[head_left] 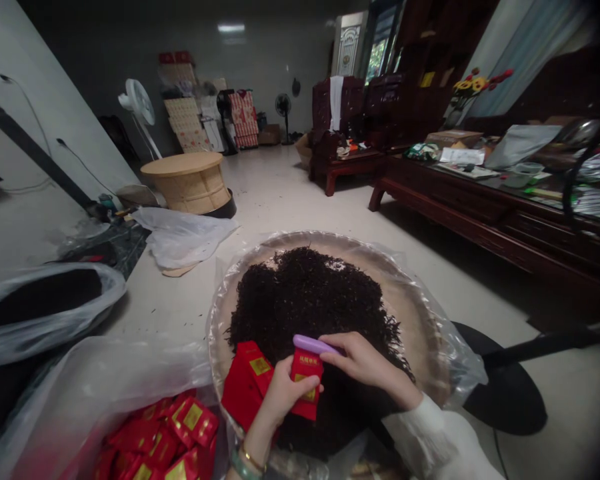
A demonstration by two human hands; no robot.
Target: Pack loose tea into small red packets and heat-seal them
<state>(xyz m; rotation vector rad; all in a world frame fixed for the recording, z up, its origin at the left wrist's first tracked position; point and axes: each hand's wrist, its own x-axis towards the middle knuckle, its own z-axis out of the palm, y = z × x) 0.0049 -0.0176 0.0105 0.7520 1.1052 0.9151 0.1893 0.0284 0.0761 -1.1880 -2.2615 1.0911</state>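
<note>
My left hand (290, 393) is closed on a small upright red packet (306, 359) with gold print. Between the fingers and thumb of my right hand (357, 360) is a slim, rounded purple tool (313, 344), lying across the packet's top edge. Its exact kind cannot be made out. Both hands are over the near part of a round, plastic-lined tray (420, 313), which bears a heap of dark dried leaves (310, 293) that look like tea. More flat red packets (245, 380) lie on the tray's left rim, beside my left hand.
A clear plastic bag of filled red packets (165, 433) sits at the lower left. Behind it stands a lined bag of dark contents (40, 297). A black fan base (505, 387) is right of the tray. A cluttered wooden table (455, 200) and a round drum-shaped stool (185, 180) stand beyond.
</note>
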